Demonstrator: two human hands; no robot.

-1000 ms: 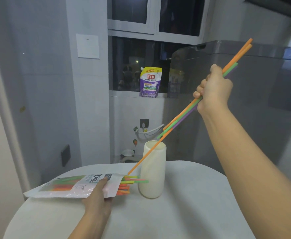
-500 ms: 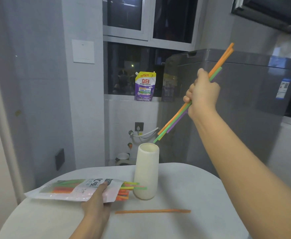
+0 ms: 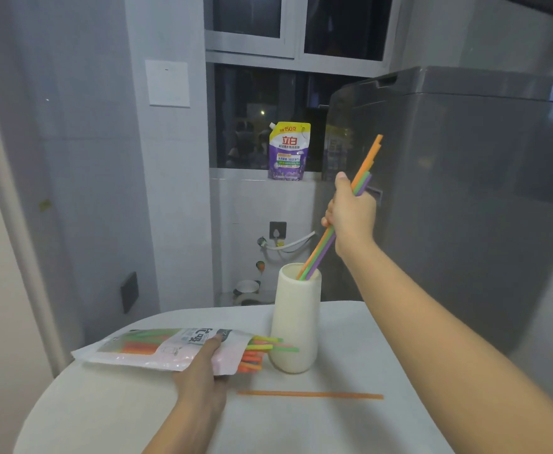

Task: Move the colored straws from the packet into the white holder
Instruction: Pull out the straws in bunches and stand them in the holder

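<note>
straws (image 3: 323,246) in our right hand (image 3: 353,215), orange, green and purple, lean at about one o'clock with their lower tips just inside the holder (image 3: 296,317); we judge the slant lets them slide down its mouth. that grip is curled round the bunch midway. our left hand (image 3: 203,371) lies flat on the packet (image 3: 157,348), fingers straight, likely to pin it. more straws poke from its open end toward three o'clock, touching the holder. one orange straw (image 3: 311,394) lies loose on the worktop (image 3: 350,421) at six o'clock of the holder.

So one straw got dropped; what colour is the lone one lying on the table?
Orange: the dropped straw, clearest in the head view.
</note>
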